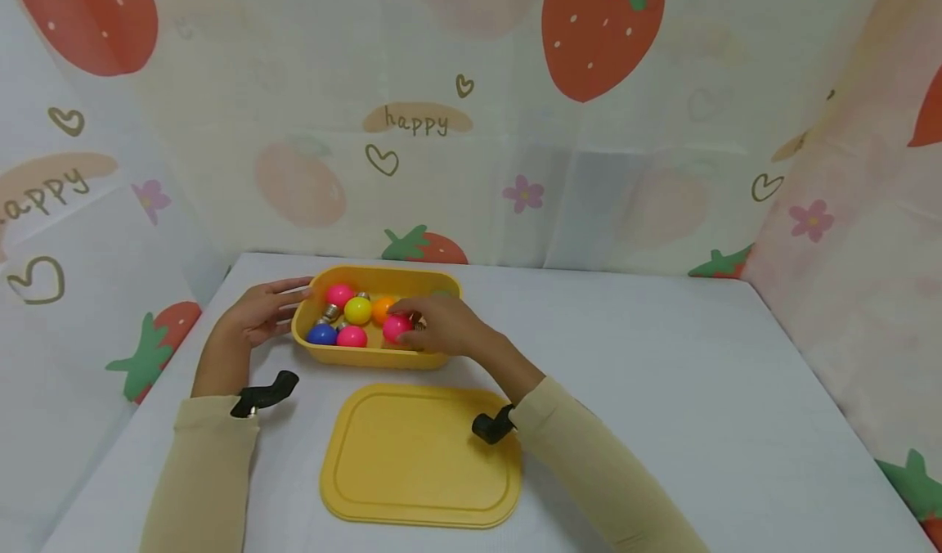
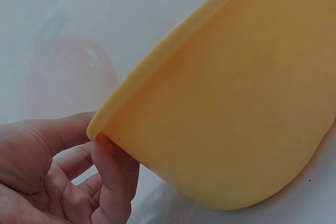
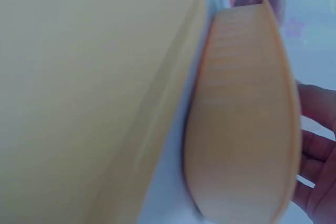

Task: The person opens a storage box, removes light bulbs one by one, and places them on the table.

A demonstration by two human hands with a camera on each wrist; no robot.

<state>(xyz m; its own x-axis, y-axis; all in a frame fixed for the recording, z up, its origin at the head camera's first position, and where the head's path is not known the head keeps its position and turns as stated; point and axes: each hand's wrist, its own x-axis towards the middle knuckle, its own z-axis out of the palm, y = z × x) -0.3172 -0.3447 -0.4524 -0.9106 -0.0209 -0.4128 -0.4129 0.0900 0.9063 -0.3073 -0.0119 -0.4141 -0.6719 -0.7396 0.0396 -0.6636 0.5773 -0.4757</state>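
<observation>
A yellow plastic box [image 1: 383, 358] holds several coloured light bulbs with metal screw bases. My left hand [image 1: 263, 314] touches the left end of the box, its fingers loosely extended; in the left wrist view the fingertips are right at the rim [image 2: 157, 61]. Reaching over the box's right side, my right hand [image 1: 441, 324] pinches a pink bulb [image 1: 397, 329] between thumb and fingers. An orange bulb [image 1: 381, 309] lies just beyond it. To the left are a yellow bulb [image 1: 357, 311], two more pink bulbs [image 1: 352, 337] and a blue bulb [image 1: 321, 334].
A flat yellow lid [image 1: 419, 455] lies on the white table [image 1: 648, 389] in front of the box, below the right forearm. Strawberry-print cloth [image 1: 456, 185] hangs behind and at both sides. Each sleeve cuff has a black wrist mount [image 1: 271, 393].
</observation>
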